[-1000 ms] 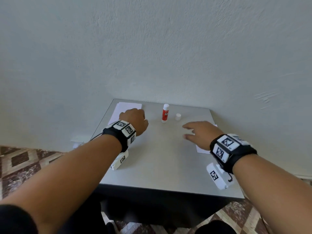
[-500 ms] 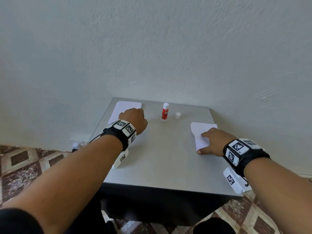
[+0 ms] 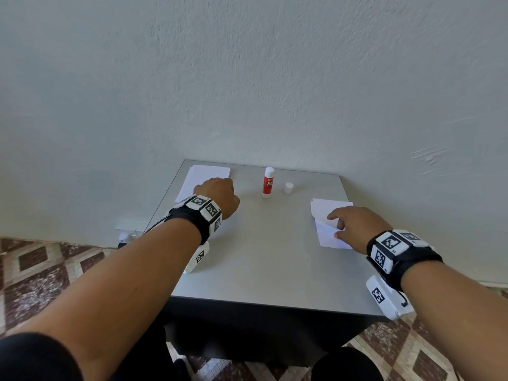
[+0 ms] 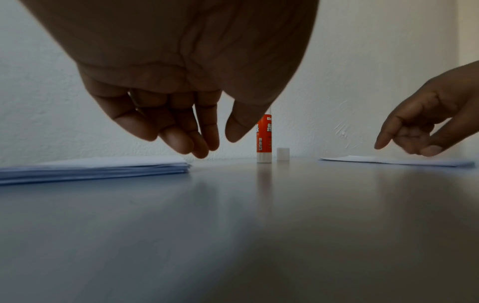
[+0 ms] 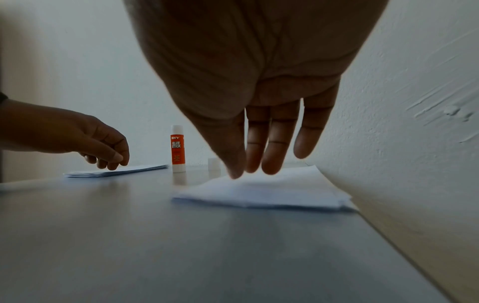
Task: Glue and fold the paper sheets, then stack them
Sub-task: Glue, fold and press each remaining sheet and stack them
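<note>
A stack of white paper sheets (image 3: 204, 177) lies at the table's far left corner. My left hand (image 3: 220, 195) hovers over its near right edge with fingers (image 4: 181, 141) loosely curled and holding nothing. An uncapped red and white glue stick (image 3: 268, 182) stands at the back middle, with its white cap (image 3: 288, 187) just to its right. Folded white paper (image 3: 327, 235) lies at the right edge. My right hand (image 3: 336, 225) rests on it, the straight fingertips (image 5: 269, 164) and thumb touching its top.
The grey table (image 3: 261, 257) stands against a pale plaster wall on its far and right sides. Patterned floor tiles (image 3: 41, 268) show to the left and below. The front half of the tabletop carries only my wrists.
My right hand has swung from the table's middle to the right and come down on the folded paper. The left hand has stayed over the stack.
</note>
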